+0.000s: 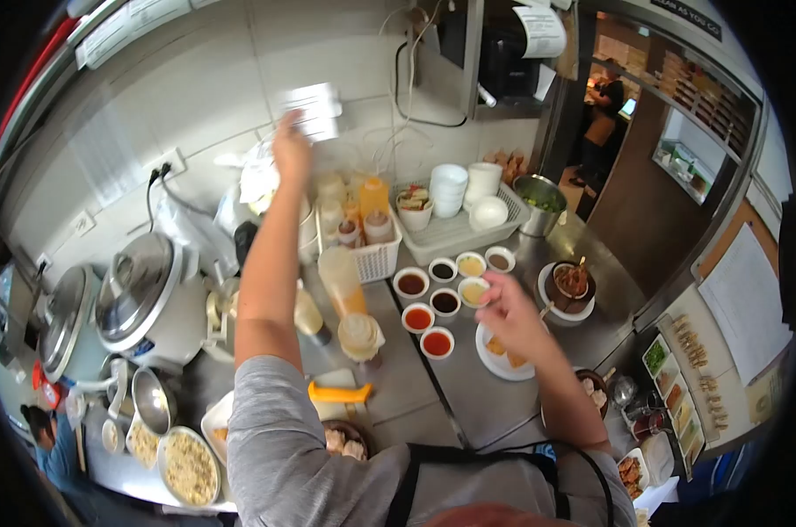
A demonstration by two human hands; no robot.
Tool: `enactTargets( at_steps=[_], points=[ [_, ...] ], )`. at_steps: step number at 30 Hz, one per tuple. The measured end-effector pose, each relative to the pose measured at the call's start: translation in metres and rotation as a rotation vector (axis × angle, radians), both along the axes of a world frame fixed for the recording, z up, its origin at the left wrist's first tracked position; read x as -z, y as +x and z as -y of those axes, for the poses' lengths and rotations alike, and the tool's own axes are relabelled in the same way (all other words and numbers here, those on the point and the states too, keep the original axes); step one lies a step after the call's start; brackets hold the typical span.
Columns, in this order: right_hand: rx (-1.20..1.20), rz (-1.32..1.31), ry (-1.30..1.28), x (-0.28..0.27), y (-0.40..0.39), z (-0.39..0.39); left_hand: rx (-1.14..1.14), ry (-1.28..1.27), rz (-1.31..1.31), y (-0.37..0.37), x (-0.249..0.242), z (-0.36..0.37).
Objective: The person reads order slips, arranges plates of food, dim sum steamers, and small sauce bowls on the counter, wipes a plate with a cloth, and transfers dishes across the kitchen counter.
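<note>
We stand over the metal desk (407, 400), a white plate (495, 370) of food on it. Our right hand (510, 316) hovers, loosely open, over the plate's edge; our left hand (293, 154) grips a thin, white, rectangular paper slip (319, 111), faintly printed and blurred, up before the tiled wall (328, 44). Small sauce bowls (437, 342) sit beside the plate.

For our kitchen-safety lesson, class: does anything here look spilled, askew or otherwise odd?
A black cable sags in a loose loop against the wall instead of running flat, which looks untidy. No spill shows around the sauce cups.
</note>
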State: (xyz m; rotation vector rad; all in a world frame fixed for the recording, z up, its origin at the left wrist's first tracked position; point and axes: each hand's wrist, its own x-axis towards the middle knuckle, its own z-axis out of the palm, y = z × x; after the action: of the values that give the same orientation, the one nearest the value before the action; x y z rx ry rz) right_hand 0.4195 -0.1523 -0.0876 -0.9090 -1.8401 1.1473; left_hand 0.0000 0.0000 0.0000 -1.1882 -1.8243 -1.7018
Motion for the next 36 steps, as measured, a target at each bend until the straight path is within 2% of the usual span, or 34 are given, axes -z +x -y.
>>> enactTargets(
  at_steps=[1, 2, 3, 6, 7, 9, 12, 15, 16, 18, 19, 21, 24, 27, 28, 31, 34, 35, 36],
  points=[
    [-0.006, 0.104, -0.019, -0.002, 0.008, 0.011, 0.023, 0.021, 0.016, 0.01, -0.001, -0.012],
    [-0.03, 0.187, 0.009, 0.002, 0.015, 0.017, 0.104, 0.217, 0.08, -0.001, 0.007, -0.015],
    [-0.054, 0.148, 0.028, 0.011, -0.022, 0.004, 0.192, 0.136, 0.108, -0.061, -0.032, -0.05],
    [-0.053, 0.296, -0.02, 0.007, -0.006, 0.006, 0.469, 0.28, 0.263, -0.036, -0.032, -0.034],
    [-0.065, 0.324, -0.038, 0.01, -0.006, 0.004, 0.498, 0.414, 0.171, -0.028, -0.034, -0.035],
    [-0.057, 0.338, -0.06, 0.014, -0.012, 0.002, 0.512, 0.373, 0.141, -0.013, -0.039, -0.028],
    [-0.08, 0.363, -0.079, 0.021, -0.019, 0.001, 0.37, 0.205, 0.222, -0.027, -0.036, -0.031],
    [-0.146, 0.484, -0.079, 0.016, -0.019, 0.007, -0.008, 0.099, 0.074, -0.106, -0.012, -0.073],
    [-0.144, 0.496, -0.092, 0.016, -0.018, 0.007, -0.11, 0.137, -0.026, -0.121, -0.004, -0.083],
    [-0.134, 0.519, -0.113, 0.02, -0.014, 0.01, -0.276, -0.113, -0.009, -0.133, 0.0, -0.088],
    [-0.134, 0.528, -0.122, 0.024, -0.01, 0.011, -0.235, -0.231, -0.058, -0.125, -0.002, -0.077],
    [-0.159, 0.547, -0.152, 0.032, -0.007, 0.01, -0.143, -0.218, 0.049, -0.136, 0.005, -0.09],
    [-0.162, 0.541, -0.16, 0.032, -0.004, 0.01, -0.157, 0.104, 0.036, -0.135, 0.007, -0.105],
    [-0.171, 0.555, -0.162, 0.035, -0.002, 0.009, -0.207, -0.235, 0.001, -0.139, -0.003, -0.105],
    [-0.174, 0.566, -0.16, 0.036, -0.001, 0.008, -0.215, -0.185, -0.021, -0.134, 0.0, -0.101],
    [-0.191, 0.564, -0.192, 0.04, -0.001, 0.01, -0.02, -0.157, 0.243, -0.113, -0.004, -0.082],
    [-0.225, 0.53, -0.181, 0.047, 0.001, 0.01, -0.426, -0.78, -0.631, -0.19, 0.05, -0.123],
    [-0.228, 0.526, -0.171, 0.047, 0.001, 0.011, -0.434, -0.693, -0.577, -0.184, 0.063, -0.117],
    [-0.228, 0.523, -0.162, 0.047, 0.002, 0.013, -0.347, -0.54, -0.273, -0.155, 0.055, -0.1]
  ],
)
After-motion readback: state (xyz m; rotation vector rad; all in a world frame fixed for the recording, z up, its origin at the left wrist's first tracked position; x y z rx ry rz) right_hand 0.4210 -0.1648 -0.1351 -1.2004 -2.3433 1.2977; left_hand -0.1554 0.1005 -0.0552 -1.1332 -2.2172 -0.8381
